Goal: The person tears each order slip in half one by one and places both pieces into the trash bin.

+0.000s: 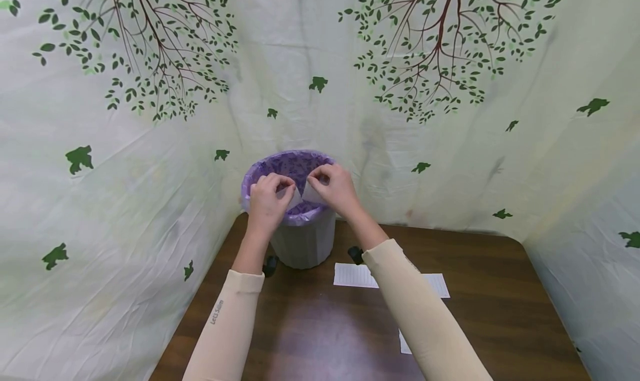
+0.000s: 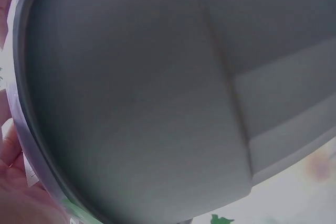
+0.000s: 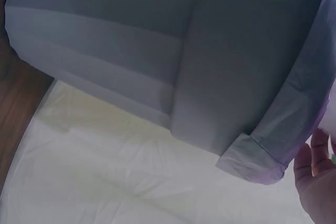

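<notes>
Over the mouth of a grey trash bin (image 1: pixel 305 242) lined with a purple bag (image 1: pixel 300 220), both hands hold white paper. My left hand (image 1: pixel 267 203) pinches a piece of paper (image 1: pixel 294 199) between thumb and fingertips. Opposite it, my right hand (image 1: pixel 337 191) pinches paper (image 1: pixel 311 194) the same way, with a V-shaped gap between the two parts. Whether they still join at the bottom I cannot tell. The bin's wall (image 2: pixel 136 98) fills most of the left wrist view. In the right wrist view, the right hand's fingers (image 3: pixel 303 166) show beside the liner's folded edge (image 3: pixel 257 156).
The bin stands at the back left of a brown wooden table (image 1: pixel 310 325). Lined paper strips (image 1: pixel 354 275) lie right of it, partly hidden under the right forearm; another paper scrap (image 1: pixel 404 343) shows nearer. A leaf-printed curtain (image 1: pixel 390 164) hangs close behind.
</notes>
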Demonstrator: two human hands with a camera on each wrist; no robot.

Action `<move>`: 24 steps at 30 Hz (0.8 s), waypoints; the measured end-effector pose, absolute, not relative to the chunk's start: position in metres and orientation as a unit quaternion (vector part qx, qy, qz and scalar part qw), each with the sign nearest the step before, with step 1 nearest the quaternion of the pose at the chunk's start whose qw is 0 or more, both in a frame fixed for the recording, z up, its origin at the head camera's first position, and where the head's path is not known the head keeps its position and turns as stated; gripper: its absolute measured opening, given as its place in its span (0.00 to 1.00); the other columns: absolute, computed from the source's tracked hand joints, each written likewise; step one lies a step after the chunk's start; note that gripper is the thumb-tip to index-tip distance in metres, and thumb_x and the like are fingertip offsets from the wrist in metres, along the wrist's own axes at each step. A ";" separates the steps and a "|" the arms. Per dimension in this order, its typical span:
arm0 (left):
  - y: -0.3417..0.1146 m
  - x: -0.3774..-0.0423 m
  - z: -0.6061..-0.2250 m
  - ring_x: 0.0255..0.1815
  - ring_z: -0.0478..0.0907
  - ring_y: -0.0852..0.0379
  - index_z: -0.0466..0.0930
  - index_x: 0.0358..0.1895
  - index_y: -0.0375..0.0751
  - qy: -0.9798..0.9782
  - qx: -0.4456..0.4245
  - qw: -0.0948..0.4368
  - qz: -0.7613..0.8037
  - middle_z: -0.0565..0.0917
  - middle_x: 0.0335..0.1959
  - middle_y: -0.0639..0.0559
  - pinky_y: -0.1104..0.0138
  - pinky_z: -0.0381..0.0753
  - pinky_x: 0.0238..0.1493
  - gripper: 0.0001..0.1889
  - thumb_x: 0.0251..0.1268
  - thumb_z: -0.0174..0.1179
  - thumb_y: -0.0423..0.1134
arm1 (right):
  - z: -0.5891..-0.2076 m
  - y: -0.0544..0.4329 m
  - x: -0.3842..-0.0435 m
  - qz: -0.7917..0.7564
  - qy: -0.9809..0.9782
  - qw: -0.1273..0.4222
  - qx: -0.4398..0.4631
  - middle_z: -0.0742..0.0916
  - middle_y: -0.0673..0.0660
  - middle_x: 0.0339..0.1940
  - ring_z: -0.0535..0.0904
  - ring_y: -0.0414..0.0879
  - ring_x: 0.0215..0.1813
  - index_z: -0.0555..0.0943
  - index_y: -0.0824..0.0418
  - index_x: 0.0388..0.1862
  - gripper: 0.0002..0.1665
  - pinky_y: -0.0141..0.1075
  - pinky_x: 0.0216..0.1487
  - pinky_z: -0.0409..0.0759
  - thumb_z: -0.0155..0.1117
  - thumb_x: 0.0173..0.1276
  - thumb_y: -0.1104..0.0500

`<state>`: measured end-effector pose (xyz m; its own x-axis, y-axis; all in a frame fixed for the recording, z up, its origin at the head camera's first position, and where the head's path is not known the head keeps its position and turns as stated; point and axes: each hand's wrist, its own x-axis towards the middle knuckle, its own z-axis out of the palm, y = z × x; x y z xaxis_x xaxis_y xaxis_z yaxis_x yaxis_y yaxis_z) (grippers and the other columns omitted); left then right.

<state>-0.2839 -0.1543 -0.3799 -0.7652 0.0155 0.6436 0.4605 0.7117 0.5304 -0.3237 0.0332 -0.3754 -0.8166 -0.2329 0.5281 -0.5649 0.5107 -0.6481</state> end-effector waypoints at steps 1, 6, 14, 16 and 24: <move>-0.154 -0.284 -0.380 0.44 0.81 0.42 0.89 0.41 0.37 -0.871 -0.137 0.312 -0.353 0.89 0.40 0.42 0.52 0.66 0.49 0.03 0.70 0.70 0.34 | -0.376 0.034 -0.323 0.436 -0.848 0.188 0.235 0.91 0.58 0.38 0.79 0.52 0.42 0.91 0.60 0.42 0.08 0.43 0.48 0.77 0.69 0.76 0.58; -0.155 -0.283 -0.383 0.44 0.81 0.42 0.89 0.42 0.38 -0.873 -0.141 0.308 -0.352 0.89 0.41 0.42 0.55 0.65 0.48 0.04 0.69 0.70 0.33 | -0.378 0.036 -0.322 0.434 -0.852 0.175 0.234 0.91 0.58 0.39 0.80 0.52 0.43 0.91 0.61 0.42 0.07 0.43 0.50 0.77 0.70 0.75 0.58; -0.155 -0.279 -0.382 0.45 0.80 0.42 0.89 0.43 0.38 -0.873 -0.144 0.297 -0.359 0.89 0.42 0.42 0.56 0.64 0.49 0.04 0.71 0.69 0.33 | -0.380 0.036 -0.320 0.442 -0.849 0.166 0.237 0.92 0.57 0.42 0.79 0.52 0.45 0.92 0.59 0.44 0.07 0.42 0.48 0.77 0.70 0.75 0.58; -0.154 -0.278 -0.382 0.45 0.80 0.42 0.89 0.43 0.38 -0.872 -0.144 0.296 -0.362 0.89 0.42 0.42 0.56 0.64 0.49 0.04 0.71 0.69 0.33 | -0.380 0.036 -0.319 0.443 -0.848 0.165 0.240 0.92 0.57 0.42 0.78 0.51 0.44 0.92 0.59 0.43 0.07 0.41 0.47 0.76 0.70 0.75 0.58; -0.151 -0.274 -0.379 0.44 0.79 0.42 0.89 0.42 0.37 -0.865 -0.150 0.304 -0.371 0.89 0.41 0.42 0.57 0.63 0.49 0.03 0.70 0.69 0.31 | -0.378 0.035 -0.317 0.449 -0.841 0.167 0.254 0.92 0.56 0.42 0.78 0.56 0.44 0.93 0.59 0.44 0.10 0.38 0.45 0.71 0.68 0.77 0.56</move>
